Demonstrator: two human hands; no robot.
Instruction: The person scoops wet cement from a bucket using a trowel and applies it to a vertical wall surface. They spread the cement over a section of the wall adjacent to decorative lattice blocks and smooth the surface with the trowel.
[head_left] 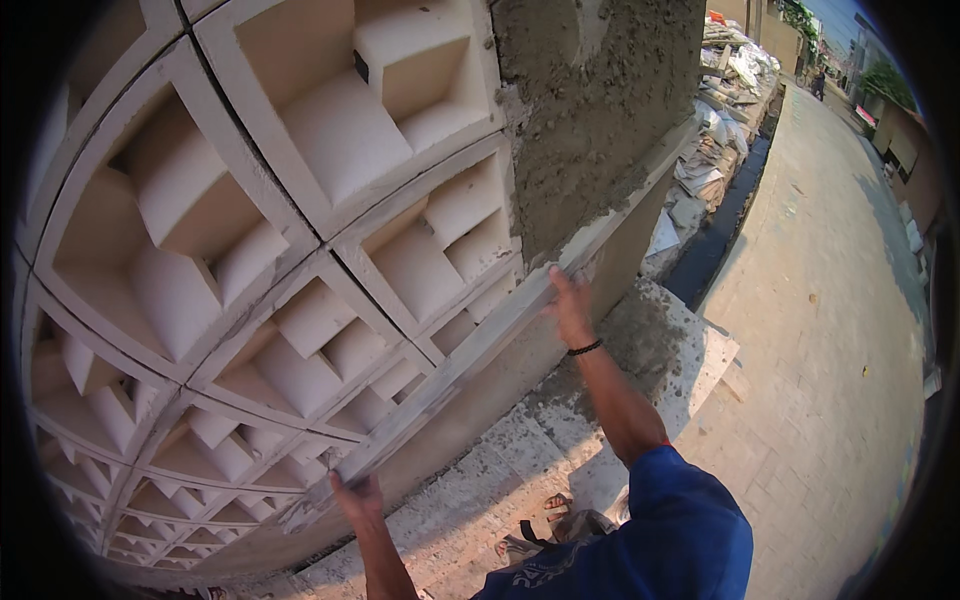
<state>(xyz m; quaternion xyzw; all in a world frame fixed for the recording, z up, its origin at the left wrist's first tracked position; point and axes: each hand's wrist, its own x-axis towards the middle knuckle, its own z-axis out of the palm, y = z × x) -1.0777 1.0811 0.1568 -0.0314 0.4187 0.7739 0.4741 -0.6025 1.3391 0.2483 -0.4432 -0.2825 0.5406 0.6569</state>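
Observation:
A long, pale straightedge [462, 368] slants across the wall, its far end higher and to the right. My left hand [358, 500] is closed on its lower, near end. Farther along, my right hand [572, 312], with a dark beaded band at the wrist, grips the same bar from below, fingers curled over its edge. Rough grey wet mortar [605, 110] covers the wall section above the bar at the right, and the bar lies along its lower border. To the left, white ventilation blocks [345, 180] with recessed square shapes fill the wall.
Under me, a mortar-spattered ledge [520, 450] runs along the wall foot, with my feet [556, 506] on or near it. A dark water ditch [722, 228] lies beyond, beside heaped rubble [715, 130]. A paved lane [815, 300] stretches right, with a distant person [819, 85].

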